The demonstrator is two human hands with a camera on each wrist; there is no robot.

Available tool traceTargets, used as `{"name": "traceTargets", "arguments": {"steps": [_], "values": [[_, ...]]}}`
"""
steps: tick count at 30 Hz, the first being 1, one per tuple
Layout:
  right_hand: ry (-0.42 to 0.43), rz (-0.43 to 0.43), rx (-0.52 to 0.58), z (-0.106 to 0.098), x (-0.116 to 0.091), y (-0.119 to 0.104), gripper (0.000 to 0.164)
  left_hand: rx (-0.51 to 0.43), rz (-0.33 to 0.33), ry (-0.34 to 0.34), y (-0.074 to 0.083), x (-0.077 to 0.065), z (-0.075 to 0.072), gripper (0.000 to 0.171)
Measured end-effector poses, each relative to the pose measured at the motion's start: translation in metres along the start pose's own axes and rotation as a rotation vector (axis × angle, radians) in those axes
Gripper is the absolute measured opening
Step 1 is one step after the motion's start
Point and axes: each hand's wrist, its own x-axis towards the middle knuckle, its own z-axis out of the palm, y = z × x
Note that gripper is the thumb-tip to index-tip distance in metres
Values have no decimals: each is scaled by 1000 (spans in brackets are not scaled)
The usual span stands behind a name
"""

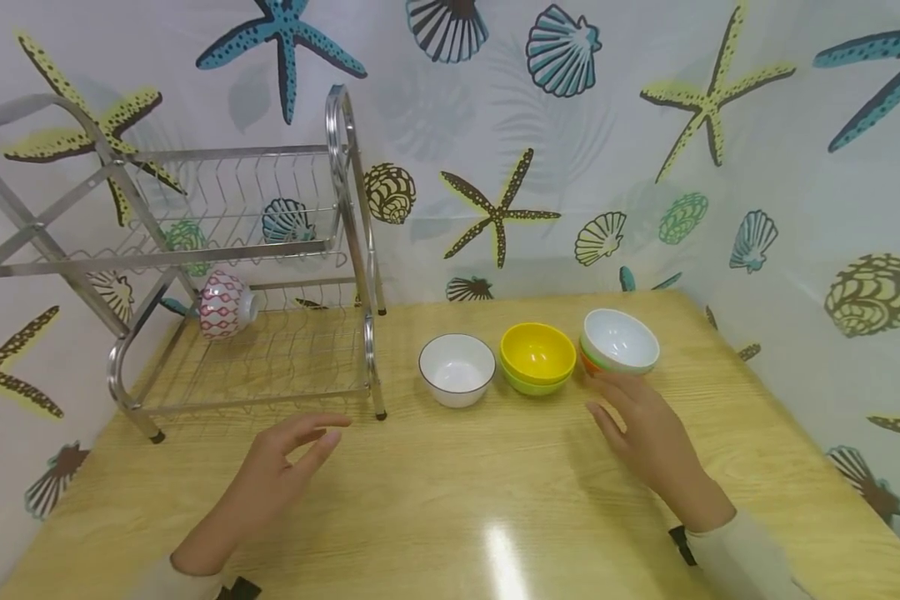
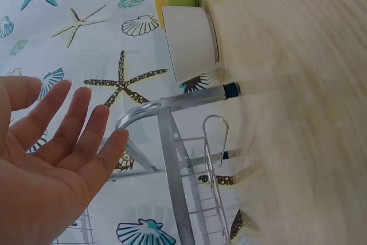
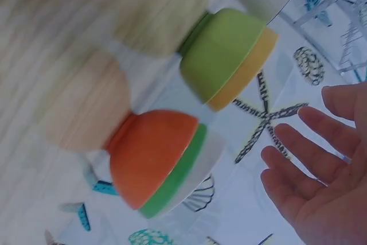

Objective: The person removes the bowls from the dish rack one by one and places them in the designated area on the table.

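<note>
My right hand (image 1: 648,437) hovers over the table just in front of the right bowl stack, fingers loosely spread and holding nothing. That stack has a white bowl (image 1: 619,340) on top, with a green bowl (image 3: 178,179) and an orange bowl (image 3: 152,153) beneath. Beside it a yellow bowl (image 1: 537,353) is nested in a lime green bowl (image 1: 534,387). A white bowl with a dark rim (image 1: 457,370) stands alone to their left. Near the front of the rack, my left hand (image 1: 277,467) is raised with relaxed fingers and nothing in it.
A two-tier metal dish rack (image 1: 247,408) stands at the left of the wooden table (image 1: 435,483). On its lower tier a red-patterned white bowl (image 1: 223,307) lies tipped on its side. A sea-themed curtain (image 1: 480,108) hangs behind and to the sides.
</note>
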Motion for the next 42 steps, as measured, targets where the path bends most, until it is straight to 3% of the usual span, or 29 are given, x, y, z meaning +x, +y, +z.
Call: {"name": "traceTargets", "arguments": {"steps": [3,10,15,18,21,26,31,35,37,42], "values": [[-34,-40,60,0,-2,-12,39,40,24,26,-3,11,-11,21],[-166,-47,204,-1,-6,-40,41,147,52,107,-14,37,-45,25],[-168,-120,217,-3,-7,-53,43,248,103,204,-25,44,-68,23],[-175,-151,224,-3,-8,-59,44,251,64,228,-35,44,-79,25],[-199,-148,228,-2,-8,-63,45,238,24,294,-46,50,-88,25],[-227,-133,203,-2,-8,-65,45,235,-37,480,-66,73,-96,26],[-223,-152,181,-4,-8,-64,46,228,-188,619,-86,93,-110,31],[-235,-150,173,-6,-8,-64,50,247,-287,598,-93,100,-120,37],[-248,-141,169,-7,-7,-64,56,228,-320,553,-95,102,-124,41],[-254,-120,162,-10,-5,-64,69,152,-481,396,-101,109,-132,52]]}}
